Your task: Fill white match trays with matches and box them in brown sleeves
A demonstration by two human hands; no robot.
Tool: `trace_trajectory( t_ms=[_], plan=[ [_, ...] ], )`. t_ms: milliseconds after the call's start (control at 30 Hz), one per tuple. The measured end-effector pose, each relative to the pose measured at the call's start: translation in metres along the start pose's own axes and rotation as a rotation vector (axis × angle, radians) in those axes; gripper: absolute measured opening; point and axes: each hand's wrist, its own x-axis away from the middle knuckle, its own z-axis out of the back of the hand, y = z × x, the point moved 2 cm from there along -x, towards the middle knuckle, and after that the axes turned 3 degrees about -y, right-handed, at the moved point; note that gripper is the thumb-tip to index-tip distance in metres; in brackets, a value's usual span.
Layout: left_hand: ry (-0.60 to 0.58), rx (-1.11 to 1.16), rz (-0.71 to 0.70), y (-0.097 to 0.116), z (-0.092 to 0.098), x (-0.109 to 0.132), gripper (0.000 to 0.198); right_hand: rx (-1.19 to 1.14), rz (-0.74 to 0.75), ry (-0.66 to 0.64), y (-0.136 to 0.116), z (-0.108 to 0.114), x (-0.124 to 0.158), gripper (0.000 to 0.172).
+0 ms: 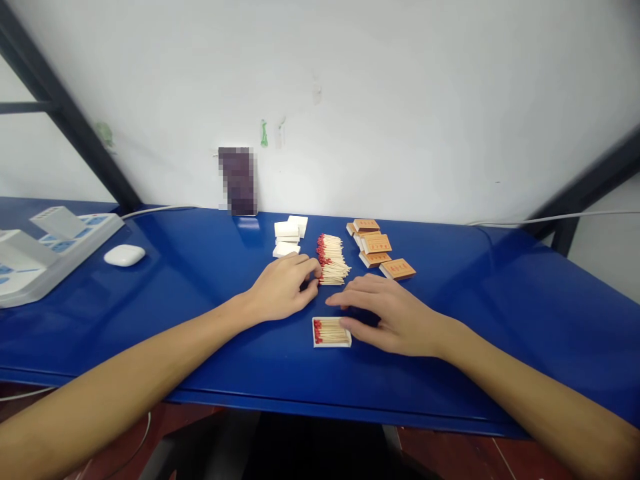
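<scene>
A loose pile of red-headed matches (334, 260) lies on the blue tabletop, heads to the left. My left hand (286, 287) is at the pile's left side, fingers bent and thumb a little apart, the fingertips close against the lower match heads; I see nothing held in it. In front of the pile, a white matchbox tray (331, 345) holds a layer of matches, also heads left. My right hand (387, 313) is open over the tray's right end, thumb at the matches there and the other fingers stretched between tray and pile.
Several white matchbox trays (287, 230) are stacked loosely behind my left hand. Several orange matchbox sleeves (377, 243) lie behind my right hand. A phone-like dark panel (240, 181) leans on the wall. A white earbud case (125, 255) and a power strip (75, 257) are left.
</scene>
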Motion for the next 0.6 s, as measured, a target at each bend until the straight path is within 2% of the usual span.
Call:
trace_trajectory(
  t_ms=[167, 400, 600],
  plan=[
    [-0.007, -0.015, 0.003, -0.001, -0.001, 0.0, 0.009, 0.081, -0.141, 0.092, 0.014, -0.004, -0.001, 0.019],
    [-0.007, -0.018, -0.002, -0.001, -0.001, 0.0, 0.009, 0.046, -0.211, 0.041, 0.019, -0.008, -0.003, 0.027],
    [-0.016, -0.022, 0.008, 0.001, 0.0, -0.001, 0.009, 0.134, -0.256, 0.029, 0.025, -0.011, -0.004, 0.03]
  ],
)
